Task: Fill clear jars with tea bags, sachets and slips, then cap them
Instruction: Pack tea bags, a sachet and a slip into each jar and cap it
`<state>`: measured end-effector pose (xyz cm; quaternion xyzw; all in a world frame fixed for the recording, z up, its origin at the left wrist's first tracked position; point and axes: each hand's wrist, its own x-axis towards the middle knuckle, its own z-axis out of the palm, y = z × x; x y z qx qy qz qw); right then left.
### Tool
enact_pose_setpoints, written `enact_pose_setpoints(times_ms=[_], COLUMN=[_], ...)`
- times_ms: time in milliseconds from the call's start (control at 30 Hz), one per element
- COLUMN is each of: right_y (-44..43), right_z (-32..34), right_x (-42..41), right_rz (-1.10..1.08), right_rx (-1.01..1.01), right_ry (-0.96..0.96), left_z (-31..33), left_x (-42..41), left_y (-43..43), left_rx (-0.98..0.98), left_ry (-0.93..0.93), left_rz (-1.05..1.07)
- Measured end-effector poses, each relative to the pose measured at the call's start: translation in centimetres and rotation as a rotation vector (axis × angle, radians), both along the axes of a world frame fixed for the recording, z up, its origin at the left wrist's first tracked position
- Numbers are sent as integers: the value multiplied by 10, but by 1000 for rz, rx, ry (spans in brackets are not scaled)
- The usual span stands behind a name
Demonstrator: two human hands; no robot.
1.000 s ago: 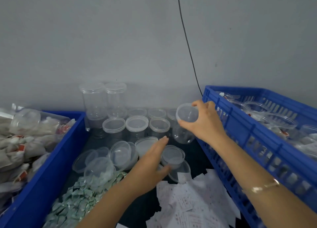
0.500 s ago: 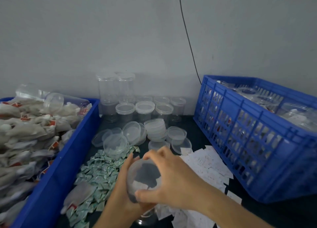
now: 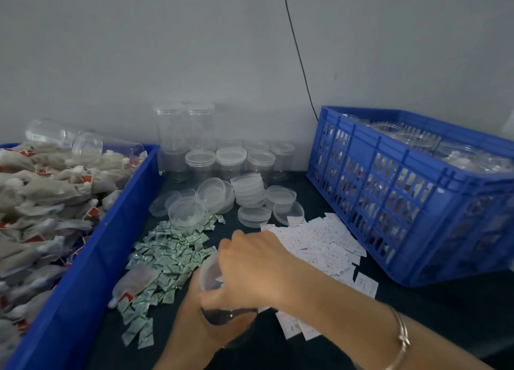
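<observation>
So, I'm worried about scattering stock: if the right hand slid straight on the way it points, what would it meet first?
Beyond the jar it grips, the right hand points left, so likely the green sachets, then the blue bin; height is unclear.

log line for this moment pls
left hand: holds clear jar | right hand: grips jar top | sachets: loose, left of jar | slips: loose, right

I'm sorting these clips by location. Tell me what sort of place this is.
Likely a small hand-packing station: a blue plastic bin heaped with tea bags, rows of clear plastic lidded jars against the wall, and piles of green sachets and white paper slips on the dark table.
</observation>
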<state>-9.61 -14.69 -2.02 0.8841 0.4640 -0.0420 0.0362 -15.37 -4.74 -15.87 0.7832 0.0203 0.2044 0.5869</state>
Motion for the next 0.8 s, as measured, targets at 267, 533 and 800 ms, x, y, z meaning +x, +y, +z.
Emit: enact_pose_setpoints(times_ms=[267, 533, 800], right_y=[-4, 5, 7], right_z=[13, 27, 42], right_x=[22, 13, 11], right_rz=[151, 86, 229], right_rx=[-149, -387, -485], right_ry=[253, 286, 236], left_z=[0, 6, -1], left_x=[2, -3, -4], left_y=[12, 10, 10], left_rx=[-8, 16, -88], left_ry=[70, 98, 114], left_rz=[3, -36, -24])
